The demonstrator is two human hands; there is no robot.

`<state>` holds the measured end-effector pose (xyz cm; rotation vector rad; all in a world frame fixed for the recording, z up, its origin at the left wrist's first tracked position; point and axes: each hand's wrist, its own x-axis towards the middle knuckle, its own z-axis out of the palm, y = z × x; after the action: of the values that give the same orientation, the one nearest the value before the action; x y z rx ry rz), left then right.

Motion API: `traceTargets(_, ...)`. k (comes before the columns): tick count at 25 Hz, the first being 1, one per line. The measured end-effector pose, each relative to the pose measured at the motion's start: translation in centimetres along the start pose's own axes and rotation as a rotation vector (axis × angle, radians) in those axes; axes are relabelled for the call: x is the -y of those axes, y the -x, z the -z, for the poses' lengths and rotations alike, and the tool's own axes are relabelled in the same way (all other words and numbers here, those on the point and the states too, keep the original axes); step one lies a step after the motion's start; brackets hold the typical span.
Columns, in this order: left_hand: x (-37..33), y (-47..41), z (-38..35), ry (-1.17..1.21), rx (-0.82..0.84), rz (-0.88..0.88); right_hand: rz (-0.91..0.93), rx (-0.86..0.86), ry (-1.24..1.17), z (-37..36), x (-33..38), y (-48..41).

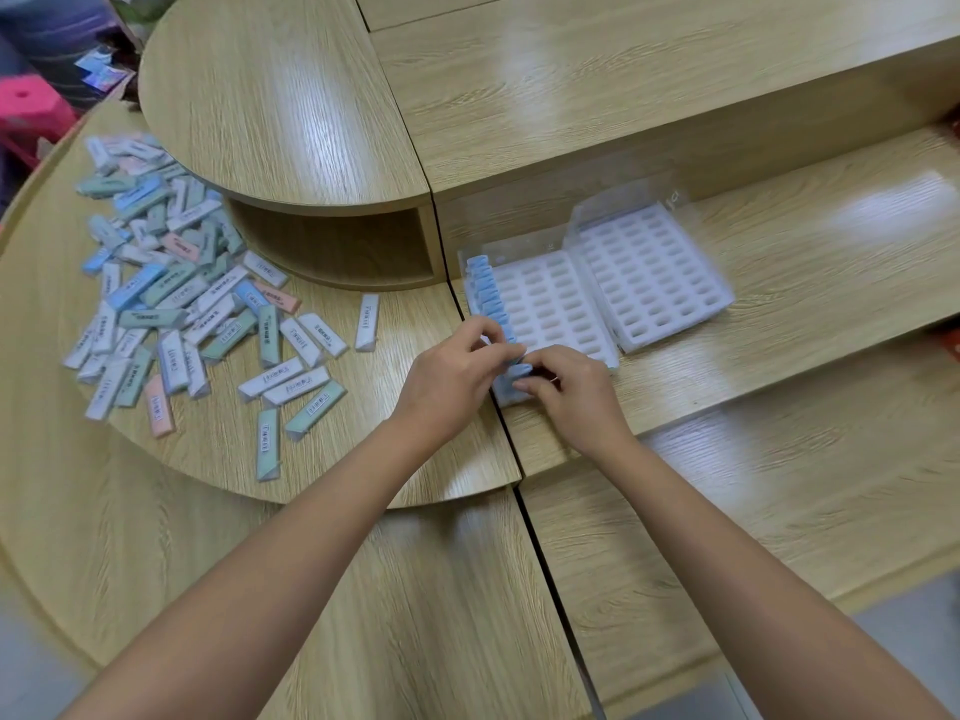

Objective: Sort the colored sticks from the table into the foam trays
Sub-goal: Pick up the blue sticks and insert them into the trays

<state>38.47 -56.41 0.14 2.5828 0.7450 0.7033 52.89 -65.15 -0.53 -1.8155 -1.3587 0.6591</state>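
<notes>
Left foam tray (561,304): one column of blue sticks (485,291) along its left edge. Left grip (452,376) and right grip (571,392) both pinch a blue stick (519,370) at the column's near end. Loose sticks (171,293) heaped on table (415,563), far left.

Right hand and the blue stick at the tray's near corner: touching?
Touching. Head view: the right hand pinches the blue stick over the foam tray, no gap.

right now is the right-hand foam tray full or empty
Empty. Every slot in the right foam tray shows bare white foam. The blue sticks stand only along the left edge of the left foam tray.
</notes>
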Motion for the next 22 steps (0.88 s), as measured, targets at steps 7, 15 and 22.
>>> traceTargets(7,-0.1,1.0,2.2,0.091,0.06,0.148,-0.078,0.011,0.135,-0.4,0.5,-0.2)
traceTargets(15,1.7,13.3,9.3,0.223,0.075,0.575,-0.111,0.085,0.154,-2.2,4.2,4.9)
traceTargets(22,5.5,30.8,16.7,0.188,0.1,0.886,0.113,0.64,0.32,-17.3,15.4,8.0)
